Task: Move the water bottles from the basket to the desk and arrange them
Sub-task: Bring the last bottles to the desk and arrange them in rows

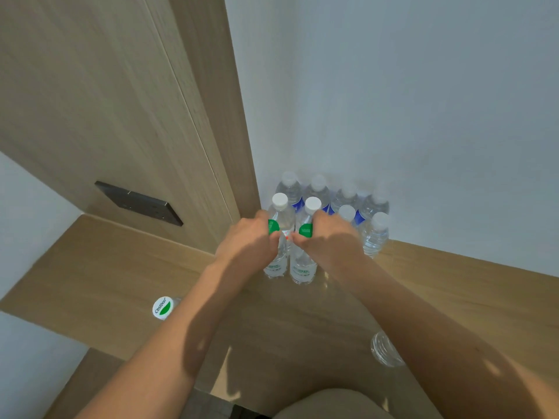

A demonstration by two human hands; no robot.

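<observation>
Left hand (248,237) grasping left green-labelled clear plastic water bottle (276,258), right hand (329,237) grasping its twin (303,267); both upright on light wooden desk (121,267), side by side, labels mostly hidden by fingers. Behind them, blue-labelled clear bottles (320,192) in rows against white wall, print unreadable. Bottle cap (162,307) at desk's left edge reads "Cestbon". Clear bottle (385,349) at right, half hidden by forearm. Dark socket panel (139,204) on wood wall.
</observation>
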